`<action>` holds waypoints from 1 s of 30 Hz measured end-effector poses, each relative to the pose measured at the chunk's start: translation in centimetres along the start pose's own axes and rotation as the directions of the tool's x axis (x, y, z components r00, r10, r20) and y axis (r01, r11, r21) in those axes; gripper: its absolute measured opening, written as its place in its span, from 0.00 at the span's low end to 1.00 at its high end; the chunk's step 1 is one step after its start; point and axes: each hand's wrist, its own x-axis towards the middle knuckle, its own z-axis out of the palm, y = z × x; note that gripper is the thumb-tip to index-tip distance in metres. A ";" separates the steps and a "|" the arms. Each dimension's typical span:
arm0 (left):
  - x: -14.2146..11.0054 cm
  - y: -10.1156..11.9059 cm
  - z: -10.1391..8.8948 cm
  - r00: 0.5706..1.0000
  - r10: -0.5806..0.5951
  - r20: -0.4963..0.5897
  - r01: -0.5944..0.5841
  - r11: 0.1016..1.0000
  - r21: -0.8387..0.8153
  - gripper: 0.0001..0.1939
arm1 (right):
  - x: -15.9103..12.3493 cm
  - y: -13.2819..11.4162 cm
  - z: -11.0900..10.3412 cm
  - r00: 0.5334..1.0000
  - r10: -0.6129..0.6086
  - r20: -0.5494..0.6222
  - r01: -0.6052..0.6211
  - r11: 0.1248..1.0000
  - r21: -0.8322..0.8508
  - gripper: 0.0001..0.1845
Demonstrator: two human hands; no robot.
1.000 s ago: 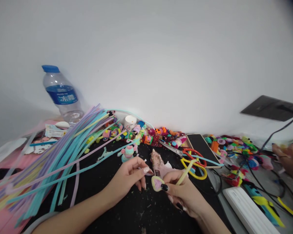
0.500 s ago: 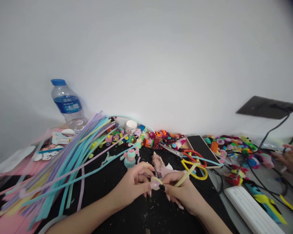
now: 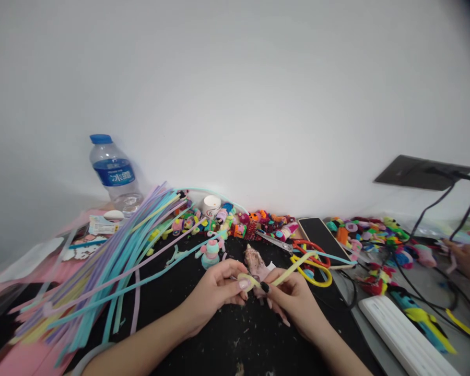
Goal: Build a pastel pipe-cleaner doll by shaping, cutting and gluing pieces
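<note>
Sitting between both hands' fingertips, the yellow fuzzy strip's coiled end (image 3: 249, 282).

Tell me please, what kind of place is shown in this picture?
Probably a craft work table against a wall: there is a bundle of fuzzy coloured stems, scissors and many small colourful fuzzy figures.

glossy pale left thumbnail (image 3: 243, 284), black right thumbnail (image 3: 265, 287), grey band (image 3: 89, 359) around left forearm (image 3: 144, 337)
</note>
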 end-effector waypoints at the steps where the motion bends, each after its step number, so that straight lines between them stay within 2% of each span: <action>1: 0.0 0.0 0.0 1.000 -0.003 0.001 0.003 1.000 -0.013 0.10 | 0.0 0.0 0.0 1.000 -0.005 0.001 0.005 1.000 -0.006 0.15; 9: -0.2 0.4 0.3 0.999 0.014 0.033 -0.017 0.995 0.094 0.09 | 0.0 0.3 -0.2 0.998 -0.064 -0.004 0.063 0.995 -0.083 0.17; 12: -0.1 0.3 0.2 0.999 0.019 0.030 -0.021 0.998 0.053 0.08 | -0.2 0.3 -0.5 0.982 -0.160 -0.103 0.139 0.974 -0.181 0.17; 14: -0.1 0.3 0.0 0.999 0.031 0.009 -0.031 0.999 0.023 0.08 | -0.2 0.0 -1.2 0.927 -0.301 -0.225 0.217 0.918 -0.333 0.13; 16: 0.0 0.3 -0.1 0.999 0.038 -0.015 -0.038 0.999 -0.005 0.07 | -0.1 -0.4 -2.3 0.821 -0.475 -0.317 0.247 0.796 -0.552 0.10; 18: 0.0 0.4 -0.1 0.999 0.035 -0.039 -0.037 0.998 -0.041 0.07 | 0.3 -0.8 -4.0 0.707 -0.601 -0.372 0.155 0.646 -0.748 0.11; 19: 0.0 0.5 -0.1 0.998 0.033 -0.048 -0.036 0.998 -0.061 0.07 | 0.5 -0.8 -4.9 0.685 -0.623 -0.378 0.081 0.581 -0.810 0.11; 22: 0.0 0.6 -0.1 0.998 0.032 -0.059 -0.038 0.993 -0.111 0.07 | 1.3 -0.6 -7.5 0.776 -0.562 -0.288 -0.088 0.355 -0.931 0.18; 26: 0.0 0.7 -0.1 0.998 0.031 -0.050 -0.038 0.986 -0.161 0.07 | 1.5 0.0 -9.4 0.817 -0.517 -0.257 -0.093 0.323 -0.942 0.23; 30: 0.0 0.7 -0.2 0.998 0.017 -0.053 -0.027 0.981 -0.194 0.08 | 1.6 0.2 -9.8 0.821 -0.515 -0.248 -0.082 0.322 -0.943 0.18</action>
